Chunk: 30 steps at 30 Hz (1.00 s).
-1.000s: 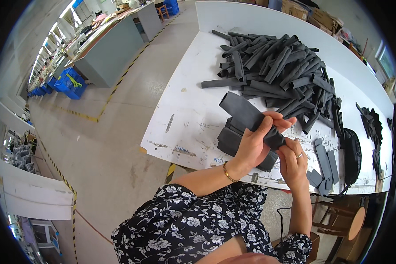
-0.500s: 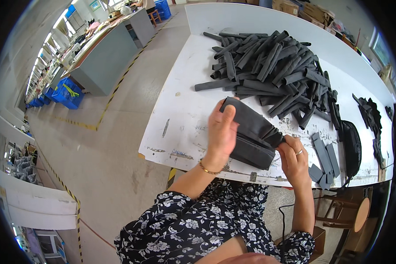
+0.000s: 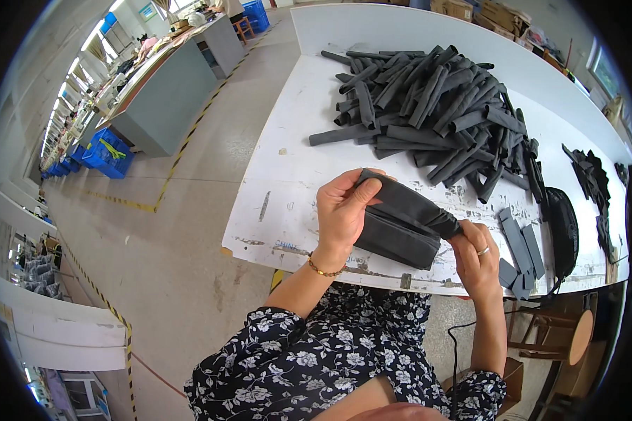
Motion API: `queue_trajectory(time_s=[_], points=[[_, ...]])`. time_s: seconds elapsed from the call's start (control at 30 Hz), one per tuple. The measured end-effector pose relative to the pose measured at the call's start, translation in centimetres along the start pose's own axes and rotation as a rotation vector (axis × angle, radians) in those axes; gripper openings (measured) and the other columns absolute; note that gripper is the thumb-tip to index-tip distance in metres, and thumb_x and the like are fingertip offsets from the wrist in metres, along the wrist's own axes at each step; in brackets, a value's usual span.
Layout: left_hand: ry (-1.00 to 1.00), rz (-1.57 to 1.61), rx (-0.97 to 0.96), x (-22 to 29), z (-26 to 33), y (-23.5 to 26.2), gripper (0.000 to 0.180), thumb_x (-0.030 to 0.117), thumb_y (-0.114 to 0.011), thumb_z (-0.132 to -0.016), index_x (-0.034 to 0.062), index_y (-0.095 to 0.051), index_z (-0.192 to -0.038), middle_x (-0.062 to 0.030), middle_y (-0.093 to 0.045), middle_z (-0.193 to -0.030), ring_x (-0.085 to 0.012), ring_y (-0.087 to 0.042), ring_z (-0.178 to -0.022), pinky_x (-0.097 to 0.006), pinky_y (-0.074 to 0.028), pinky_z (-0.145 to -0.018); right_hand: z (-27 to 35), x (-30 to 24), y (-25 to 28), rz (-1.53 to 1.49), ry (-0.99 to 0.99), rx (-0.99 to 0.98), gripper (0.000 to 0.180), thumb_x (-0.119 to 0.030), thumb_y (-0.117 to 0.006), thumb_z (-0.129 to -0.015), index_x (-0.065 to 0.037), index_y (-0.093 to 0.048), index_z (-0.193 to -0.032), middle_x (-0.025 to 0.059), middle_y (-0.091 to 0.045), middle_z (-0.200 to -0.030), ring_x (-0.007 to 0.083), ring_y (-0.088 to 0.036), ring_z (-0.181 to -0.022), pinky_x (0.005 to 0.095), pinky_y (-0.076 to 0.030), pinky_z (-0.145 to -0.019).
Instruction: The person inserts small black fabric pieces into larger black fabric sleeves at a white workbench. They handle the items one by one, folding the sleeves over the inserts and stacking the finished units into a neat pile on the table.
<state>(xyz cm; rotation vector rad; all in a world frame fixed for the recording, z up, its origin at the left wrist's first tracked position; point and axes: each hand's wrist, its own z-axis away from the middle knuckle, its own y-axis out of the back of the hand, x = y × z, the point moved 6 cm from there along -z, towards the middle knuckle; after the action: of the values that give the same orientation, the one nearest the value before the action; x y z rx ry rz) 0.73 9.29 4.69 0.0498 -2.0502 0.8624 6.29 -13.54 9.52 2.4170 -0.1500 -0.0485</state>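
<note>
Both my hands hold a dark grey fabric sleeve [image 3: 407,203], stretched between them just above the table. My left hand [image 3: 344,210] pinches its left end, thumb on top. At the other end, the fingers of my right hand [image 3: 475,258] close on the narrowed, twisted tip. Under the sleeve lies a second dark grey folded piece of fabric [image 3: 395,243], flat on the white table [image 3: 281,189]. Beyond my hands rises a large heap of rolled dark grey fabric tubes [image 3: 428,105].
Flat grey strips [image 3: 518,245] lie right of my right hand, beside a black mesh pouch [image 3: 562,231]. Farther right is a bunch of black fabric scraps [image 3: 591,182]. A low white panel [image 3: 400,28] borders the table's back. A wooden stool [image 3: 576,340] stands at the lower right.
My left hand has shifted a little left and down, and the sleeve now looks smoother and narrower. My right hand has moved slightly right, still gripping the tip.
</note>
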Motion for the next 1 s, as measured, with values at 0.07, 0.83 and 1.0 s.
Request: queue_trajectory(time_s=[0.07,0.83,1.0], points=[[0.003,-0.015,-0.023,0.2,-0.1,-0.3,0.015,0.004,-0.065,-0.093,-0.007,-0.067,-0.103,-0.0176,-0.07,-0.096,-0.0251,-0.071,-0.087,-0.033,-0.061,-0.078,-0.1,0.1,0.1,0.003,0.005,0.016,0.036,0.008,-0.075,-0.061,0.003,-0.057,-0.091,0.0153,-0.059,-0.105,0.0286,-0.061,-0.075,0.0364,-0.051,-0.057],[0.015,-0.013,0.194,-1.4,-0.5,-0.3,0.017,0.006,-0.064,-0.095,-0.0052,-0.067,-0.107,-0.0121,-0.07,-0.097,-0.0158,-0.068,-0.084,-0.027,-0.059,-0.073,3.5,5.8,-0.9,-1.058,-0.917,0.415,0.056,-0.016,-0.073,-0.088,-0.004,-0.044,-0.135,0.0117,-0.053,-0.129,0.0159,-0.055,-0.102,0.0271,-0.048,-0.084],[0.075,-0.046,0.188,-2.3,-0.5,-0.1,0.014,0.007,-0.064,-0.094,-0.0038,-0.067,-0.103,-0.0087,-0.07,-0.093,-0.0131,-0.067,-0.079,-0.026,-0.059,-0.072,2.9,6.3,-0.4,-0.603,-1.012,0.292,0.013,-0.012,-0.067,-0.094,0.001,-0.068,-0.095,0.0003,-0.065,-0.075,0.0062,-0.057,-0.07,0.0212,-0.047,-0.064]])
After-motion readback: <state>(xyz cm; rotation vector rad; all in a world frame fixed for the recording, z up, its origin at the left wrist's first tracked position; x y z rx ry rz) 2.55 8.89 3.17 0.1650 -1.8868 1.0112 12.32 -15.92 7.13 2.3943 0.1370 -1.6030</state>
